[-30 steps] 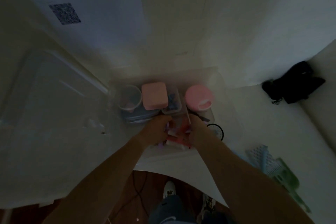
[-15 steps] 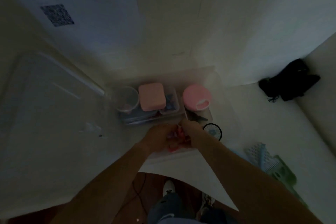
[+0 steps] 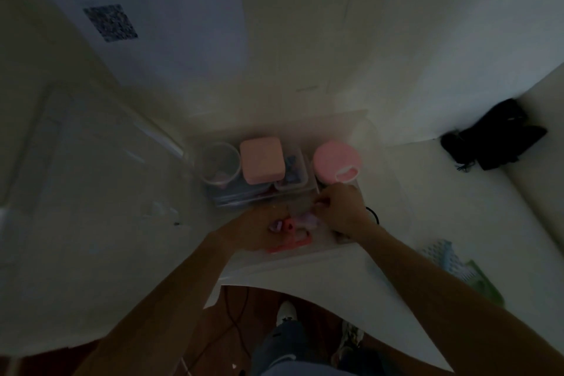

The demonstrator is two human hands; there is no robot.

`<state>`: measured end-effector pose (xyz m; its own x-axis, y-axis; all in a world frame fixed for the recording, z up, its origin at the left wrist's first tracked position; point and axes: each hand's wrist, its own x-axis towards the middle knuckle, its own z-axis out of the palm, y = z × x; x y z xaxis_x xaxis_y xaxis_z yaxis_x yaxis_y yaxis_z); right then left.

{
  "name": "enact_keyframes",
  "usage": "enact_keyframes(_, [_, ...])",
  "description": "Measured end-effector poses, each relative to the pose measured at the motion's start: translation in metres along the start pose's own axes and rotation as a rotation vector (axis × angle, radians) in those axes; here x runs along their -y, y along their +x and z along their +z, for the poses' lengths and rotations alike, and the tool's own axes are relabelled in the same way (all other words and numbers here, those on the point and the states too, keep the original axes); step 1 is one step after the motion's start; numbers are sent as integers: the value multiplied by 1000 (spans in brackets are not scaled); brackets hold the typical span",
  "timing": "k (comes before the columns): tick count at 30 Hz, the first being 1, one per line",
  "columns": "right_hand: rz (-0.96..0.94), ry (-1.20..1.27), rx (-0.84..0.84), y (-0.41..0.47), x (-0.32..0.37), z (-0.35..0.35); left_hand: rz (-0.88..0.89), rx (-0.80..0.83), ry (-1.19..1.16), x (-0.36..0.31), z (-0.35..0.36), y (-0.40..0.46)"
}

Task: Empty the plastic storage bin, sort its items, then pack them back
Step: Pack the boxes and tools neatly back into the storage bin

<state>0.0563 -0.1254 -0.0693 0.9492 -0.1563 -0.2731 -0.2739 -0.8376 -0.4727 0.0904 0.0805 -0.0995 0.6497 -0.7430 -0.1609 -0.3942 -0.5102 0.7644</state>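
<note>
In the head view, both forearms are seen stretched forward and down from the bottom corners of the frame, converging over the near end of the clear plastic storage bin, which sits on a white table against the wall. The left hand is held back-up with its fingers curled over a cluster of small pink and lilac items at the bin's near edge; whether these are gripped or only covered cannot be told in the dim, blurred picture. The right hand is set just right of the left, knuckles up, its fingers bent inward and apparently pinching something small and pale just ahead of the left hand; what is pinched cannot be made out. Beyond both hands, inside the bin, a clear round cup, a pink square box, a small clear container with dark contents and a pink round lid are lined up from left to right. Far right of the right hand a dark bundle is seen on the table, and near the right forearm a pale blue and green perforated basket. Left of the left arm a large clear lid is laid flat.
</note>
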Motion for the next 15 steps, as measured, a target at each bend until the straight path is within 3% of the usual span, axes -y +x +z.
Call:
enact_keyframes(3, [45, -138, -107, 3, 2, 2, 34, 89, 40, 7, -12, 1])
enact_keyframes(8, [90, -272, -75, -1, 0, -3, 1, 130, 118, 15, -23, 2])
enact_keyframes(15, [258, -213, 7, 11, -13, -13, -86, 167, 115, 11, -20, 6])
